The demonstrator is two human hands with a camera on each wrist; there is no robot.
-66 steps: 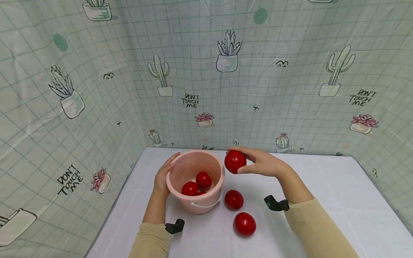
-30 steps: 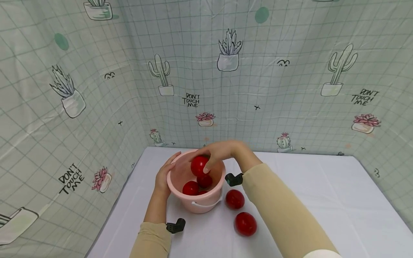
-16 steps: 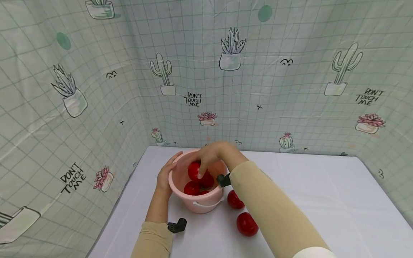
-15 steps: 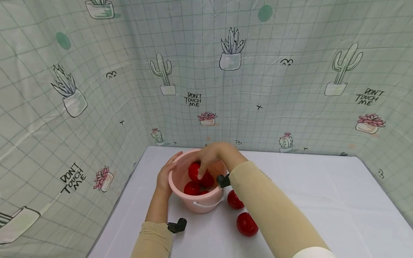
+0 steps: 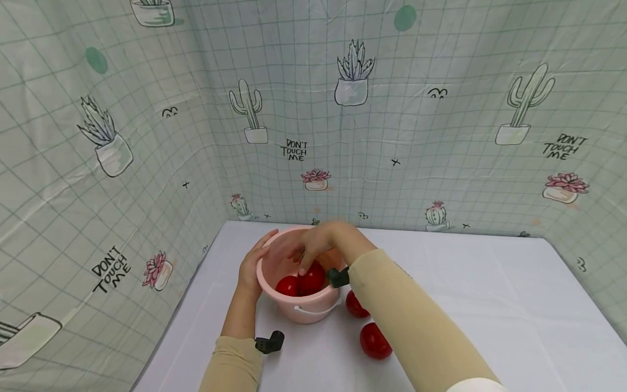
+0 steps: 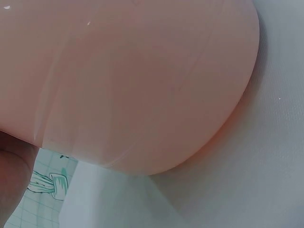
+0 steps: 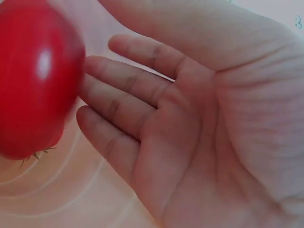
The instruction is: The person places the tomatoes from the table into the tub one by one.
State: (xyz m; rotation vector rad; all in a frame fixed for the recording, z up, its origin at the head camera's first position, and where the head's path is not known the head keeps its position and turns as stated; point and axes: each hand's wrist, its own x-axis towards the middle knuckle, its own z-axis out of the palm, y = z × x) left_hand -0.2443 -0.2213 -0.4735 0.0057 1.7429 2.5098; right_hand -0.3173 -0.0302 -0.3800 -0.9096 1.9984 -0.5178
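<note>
A pink bucket (image 5: 311,313) with a white handle stands on the table, and my left hand (image 5: 250,269) grips its left side at the rim. In the left wrist view the bucket's wall (image 6: 142,85) fills most of the picture. My right hand (image 5: 320,242) reaches down into the bucket, fingers loosely extended. Inside lie red tomatoes, one (image 5: 311,279) under the right fingertips and another (image 5: 287,286) to its left. The right wrist view has a tomato (image 7: 38,76) with a green stalk end just off the fingertips of the right hand (image 7: 166,114).
Two more tomatoes rest on the white table (image 5: 470,294) right of the bucket: one (image 5: 356,305) partly behind the right sleeve (image 5: 411,321), another (image 5: 375,341) nearer the front. A curtain (image 5: 392,130) printed with cacti hangs behind the table and at its sides.
My right hand has carried a tomato from right of the bucket over the rim, lowered it inside and let it go. The left hand has stayed on the bucket.
</note>
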